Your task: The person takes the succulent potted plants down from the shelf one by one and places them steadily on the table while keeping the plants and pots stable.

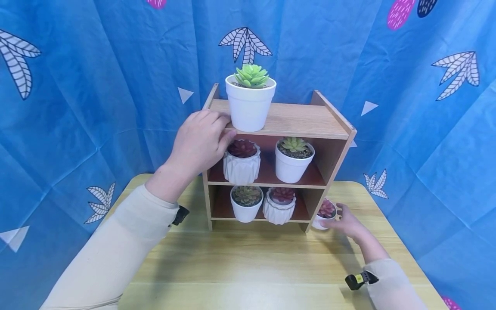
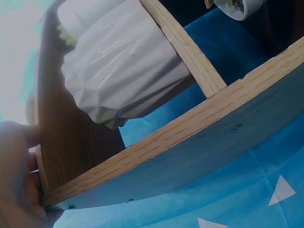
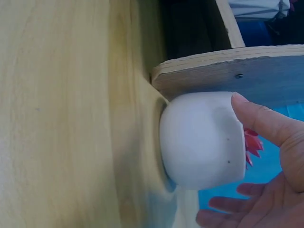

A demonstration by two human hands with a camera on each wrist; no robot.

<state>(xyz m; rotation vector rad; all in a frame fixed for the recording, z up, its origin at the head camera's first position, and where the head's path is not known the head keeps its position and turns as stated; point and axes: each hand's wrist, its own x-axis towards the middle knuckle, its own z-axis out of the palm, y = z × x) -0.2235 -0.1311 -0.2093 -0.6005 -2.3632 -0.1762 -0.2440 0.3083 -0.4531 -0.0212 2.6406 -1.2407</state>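
My left hand (image 1: 201, 137) grips the upper left corner of a small wooden shelf (image 1: 306, 118), its thumb at the front edge of the top board. Beside those fingertips a white pot with a bright green succulent (image 1: 249, 103) stands on that board. At the shelf's lower right, my right hand (image 1: 346, 221) is around a small white pot with a pink succulent (image 1: 322, 221) on the table. In the right wrist view its thumb lies at the rim of this rounded pot (image 3: 202, 140), while the other fingers are spread apart from its side.
The middle level carries a ridged white pot with a dark red succulent (image 1: 242, 168) and a smooth pot with a pale green one (image 1: 292, 165). Below stand a pot with a brownish-green succulent (image 1: 246, 209) and another ridged pot (image 1: 279, 213). Blue curtain (image 1: 155, 64) surrounds the table (image 1: 248, 267).
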